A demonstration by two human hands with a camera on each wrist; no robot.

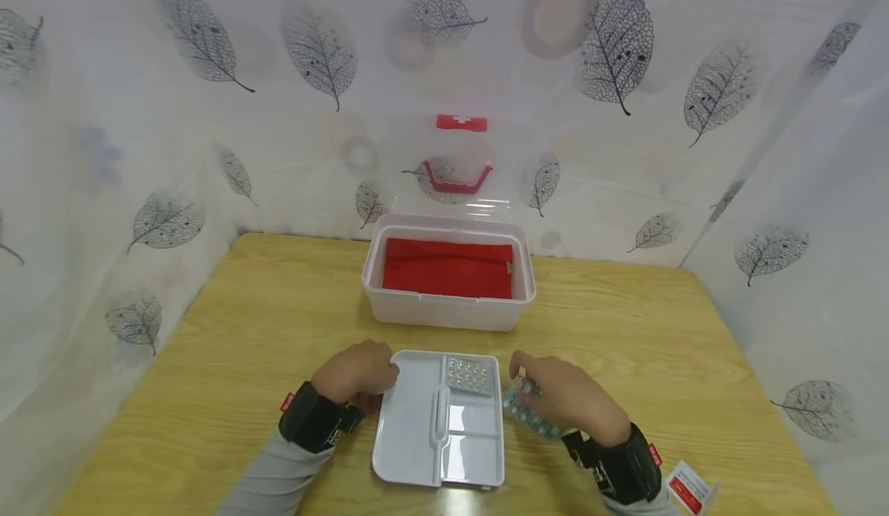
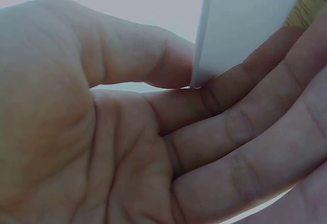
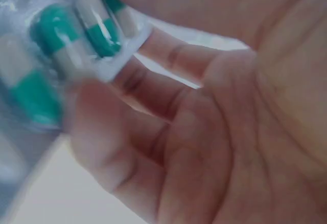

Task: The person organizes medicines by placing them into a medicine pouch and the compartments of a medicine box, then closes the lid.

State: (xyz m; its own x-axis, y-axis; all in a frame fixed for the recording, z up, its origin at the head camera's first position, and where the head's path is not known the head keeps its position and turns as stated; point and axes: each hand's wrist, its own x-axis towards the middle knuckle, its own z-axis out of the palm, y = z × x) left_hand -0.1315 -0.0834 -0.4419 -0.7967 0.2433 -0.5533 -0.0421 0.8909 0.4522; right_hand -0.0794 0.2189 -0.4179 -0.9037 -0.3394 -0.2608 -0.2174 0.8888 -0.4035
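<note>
My left hand point(image 1: 357, 373) grips the left edge of a white divided tray point(image 1: 410, 423), thumb on top and fingers underneath in the left wrist view. At the tray's right side, my right hand point(image 1: 566, 396) pinches a blister pack of green-and-white capsules point(image 3: 56, 29). That capsule pack sits just outside the tray's right rim in the head view, partly covered by the fingers. A second blister pack point(image 1: 468, 375), with clear round bubbles, lies in the tray's upper right compartment. The lower right compartments are bare.
Behind the tray stands a translucent plastic box point(image 1: 447, 314) with a folded red cloth point(image 1: 447, 269) inside. Its clear lid, with a red handle point(image 1: 457, 186), is raised against the leaf-patterned curtain. A small red-and-white packet point(image 1: 687, 489) lies by the right wrist on the wooden table point(image 1: 299, 292).
</note>
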